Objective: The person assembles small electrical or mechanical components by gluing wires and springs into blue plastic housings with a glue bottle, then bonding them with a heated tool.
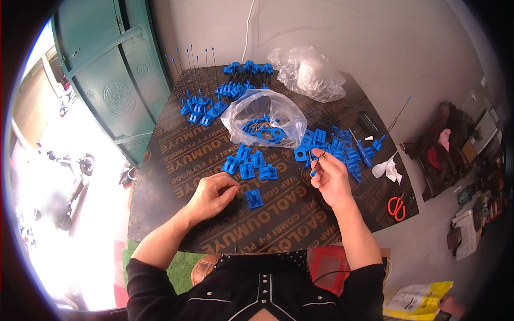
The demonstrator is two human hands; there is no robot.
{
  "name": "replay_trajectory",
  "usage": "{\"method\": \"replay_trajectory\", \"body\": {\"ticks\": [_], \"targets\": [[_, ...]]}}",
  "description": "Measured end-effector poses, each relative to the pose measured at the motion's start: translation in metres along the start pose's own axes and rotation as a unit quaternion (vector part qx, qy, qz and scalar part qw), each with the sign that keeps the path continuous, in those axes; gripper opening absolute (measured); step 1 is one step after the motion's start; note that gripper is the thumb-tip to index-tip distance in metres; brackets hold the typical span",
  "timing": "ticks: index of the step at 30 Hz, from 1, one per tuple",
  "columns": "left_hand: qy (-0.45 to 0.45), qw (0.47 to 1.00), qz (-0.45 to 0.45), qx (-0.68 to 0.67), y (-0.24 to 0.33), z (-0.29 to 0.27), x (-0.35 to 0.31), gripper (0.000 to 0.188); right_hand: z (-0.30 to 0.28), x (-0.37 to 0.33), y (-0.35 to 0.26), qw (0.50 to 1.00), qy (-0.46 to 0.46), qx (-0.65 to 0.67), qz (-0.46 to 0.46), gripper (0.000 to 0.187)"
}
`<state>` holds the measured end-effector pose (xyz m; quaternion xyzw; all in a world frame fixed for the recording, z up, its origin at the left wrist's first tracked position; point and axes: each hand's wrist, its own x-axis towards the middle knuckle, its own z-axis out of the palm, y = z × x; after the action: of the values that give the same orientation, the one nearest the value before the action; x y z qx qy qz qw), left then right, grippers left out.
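Blue block (pixel 254 198) lay on the table (pixel 182 230) just beside the left hand (pixel 214 197), its fingers curled, their hold unclear. Right hand (pixel 333 181) pinched a dark spring (pixel 323 155) above the table; a light, steady pinch seemed best.

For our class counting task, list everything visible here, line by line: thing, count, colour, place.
Table: one, dark, centre
Open bag: one, clear, mid-table, small pieces inside
Loose bases: six, blue, near side of open bag
Blue heap: too jumbled to count, table's right
Rear blue pieces: many, blue, table's back
Tipped rods: several, dark, blue-tipped, back left
Crumpled bag: one, clear, table's back
Scissors: one, red-handled, right edge
Door: one, green, back left
Mat: one, green, floor, lower left
Package: one, yellow-white, lower right
Far-right clutter: unclear
Coiled piece: one, dark, in right hand
Left hand: one, bare, beside nearest base
Right hand: one, bare, before blue heap
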<state>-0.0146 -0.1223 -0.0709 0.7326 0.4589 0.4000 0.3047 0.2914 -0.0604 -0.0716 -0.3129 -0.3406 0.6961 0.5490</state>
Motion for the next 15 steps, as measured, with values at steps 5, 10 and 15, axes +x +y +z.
{"method": "replay_trajectory", "body": {"ticks": [5, 10, 15], "targets": [[-0.005, 1.0, -0.01, -0.003, 0.0025, -0.0002, 0.0003, 0.01, -0.0009, 0.0006, 0.0001, 1.0, 0.002, 0.0, 0.002, 0.024], [-0.005, 1.0, -0.015, -0.009, 0.004, 0.0001, 0.0002, 0.01, -0.0012, 0.0004, 0.0002, 1.0, 0.002, 0.0, -0.001, 0.023], [0.0, 1.0, -0.022, -0.013, 0.0028, 0.0003, -0.0002, 0.01, -0.0011, 0.0005, 0.0013, 1.0, 0.002, 0.002, 0.002, 0.023]]}}
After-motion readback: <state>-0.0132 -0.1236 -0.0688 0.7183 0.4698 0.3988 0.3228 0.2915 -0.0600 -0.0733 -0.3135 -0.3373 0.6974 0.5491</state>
